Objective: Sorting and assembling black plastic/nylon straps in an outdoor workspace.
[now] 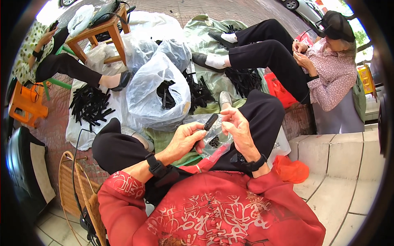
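Above my lap, my left hand (pixel 186 139) pinches a small black oblong strip-like piece (pixel 211 122) between thumb and fingers, its far end tilted up to the right. Just right of that piece is my right hand (pixel 238 129), its fingers curled toward the thumb; whatever they may grip is too small to make out. Below and between both hands, a clear plastic bag (pixel 221 141) lies across my lap with a cluster of small dark parts (pixel 214 142) inside. Dark bands circle both my wrists.
Ahead, a big translucent bag (pixel 141 92) holds black pieces; loose black strips (pixel 91 104) lie in heaps on sheets. One seated person (pixel 332 69) works at right, another (pixel 37 53) sits at left. A wooden stool (pixel 102 33), wicker basket (pixel 78 184) and tiled ledge (pixel 340 156) surround me.
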{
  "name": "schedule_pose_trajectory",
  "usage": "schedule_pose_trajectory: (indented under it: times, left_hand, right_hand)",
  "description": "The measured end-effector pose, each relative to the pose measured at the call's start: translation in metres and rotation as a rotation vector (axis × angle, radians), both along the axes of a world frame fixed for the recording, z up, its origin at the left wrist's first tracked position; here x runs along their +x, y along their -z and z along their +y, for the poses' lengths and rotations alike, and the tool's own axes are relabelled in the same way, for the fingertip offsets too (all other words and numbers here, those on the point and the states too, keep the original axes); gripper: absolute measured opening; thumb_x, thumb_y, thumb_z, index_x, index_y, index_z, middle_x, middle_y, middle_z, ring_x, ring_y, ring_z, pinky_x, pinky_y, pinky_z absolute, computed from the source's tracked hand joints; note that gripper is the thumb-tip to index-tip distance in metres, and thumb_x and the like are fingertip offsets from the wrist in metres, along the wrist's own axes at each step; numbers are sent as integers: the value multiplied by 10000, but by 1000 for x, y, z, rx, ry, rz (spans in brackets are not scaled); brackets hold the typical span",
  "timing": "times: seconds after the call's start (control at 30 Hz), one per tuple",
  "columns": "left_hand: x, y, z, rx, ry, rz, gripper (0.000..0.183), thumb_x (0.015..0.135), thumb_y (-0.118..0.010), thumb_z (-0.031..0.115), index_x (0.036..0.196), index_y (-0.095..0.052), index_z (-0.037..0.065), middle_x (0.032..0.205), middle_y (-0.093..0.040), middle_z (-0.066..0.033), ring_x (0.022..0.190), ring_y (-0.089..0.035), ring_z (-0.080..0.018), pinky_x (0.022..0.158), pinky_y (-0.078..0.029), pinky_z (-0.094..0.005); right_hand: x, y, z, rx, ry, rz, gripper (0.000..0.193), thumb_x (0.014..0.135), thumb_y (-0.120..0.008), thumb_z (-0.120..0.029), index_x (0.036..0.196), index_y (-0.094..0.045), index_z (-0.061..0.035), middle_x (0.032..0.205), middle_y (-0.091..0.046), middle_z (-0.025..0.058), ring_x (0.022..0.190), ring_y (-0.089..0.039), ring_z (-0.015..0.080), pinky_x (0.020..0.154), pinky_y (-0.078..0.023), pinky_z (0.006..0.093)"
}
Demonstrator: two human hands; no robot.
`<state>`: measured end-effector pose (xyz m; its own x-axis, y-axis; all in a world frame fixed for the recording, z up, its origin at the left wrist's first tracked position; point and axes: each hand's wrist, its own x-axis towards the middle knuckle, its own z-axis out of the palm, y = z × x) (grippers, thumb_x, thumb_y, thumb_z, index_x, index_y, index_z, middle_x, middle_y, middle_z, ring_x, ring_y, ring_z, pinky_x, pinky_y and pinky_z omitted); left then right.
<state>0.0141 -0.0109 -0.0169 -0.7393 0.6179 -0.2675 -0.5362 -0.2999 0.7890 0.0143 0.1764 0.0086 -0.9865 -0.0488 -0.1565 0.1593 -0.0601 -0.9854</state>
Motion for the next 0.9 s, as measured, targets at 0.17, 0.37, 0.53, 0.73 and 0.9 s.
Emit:
schedule_pose_trajectory:
  times: [0.17, 0.37, 0.53, 0.73, 0.9]
  left_hand:
    - [1, 8, 5, -54, -33, 78, 154, 856, -495, 121, 940, -547, 2, 663, -584, -35, 551, -555, -83, 521, -454, -197]
    - [-4, 5, 7, -28, -14, 190, 158, 859, -498, 136, 907, -561, -1, 741, -597, -40, 635, -562, -79, 560, -465, -206]
    - [-3, 0, 7, -78, -18, 75, 122, 859, -484, 130, 863, -550, 27, 669, -567, -13, 498, -450, -32, 430, -347, -165]
    - [0, 3, 12, -183, -62, 204, 163, 859, -446, 176, 800, -525, 46, 558, -498, 19, 442, -378, -23, 394, -280, -168]
    - [-2, -3, 14, -268, -39, 158, 184, 826, -432, 142, 763, -558, 22, 546, -487, 17, 476, -430, -45, 421, -339, -205]
  right_hand:
    - [3, 4, -5, -107, -94, -99, 170, 787, -590, -89, 914, -499, -20, 727, -506, -2, 565, -468, 45, 505, -385, 173]
    - [5, 2, -10, -103, -110, -104, 114, 793, -592, -107, 823, -509, -36, 678, -500, -16, 546, -459, 39, 499, -379, 180]
    - [4, 9, -12, -101, -115, -68, 98, 794, -589, -107, 802, -522, -36, 663, -502, -19, 538, -451, 36, 492, -368, 177]
    - [5, 10, -17, 18, -43, -82, 82, 785, -576, -74, 730, -536, -29, 611, -509, -28, 540, -439, 21, 479, -353, 176]
    - [14, 1, -27, 562, -19, 406, 73, 703, -593, -61, 736, -544, -18, 584, -520, 98, 493, -522, 202, 452, -382, 304]
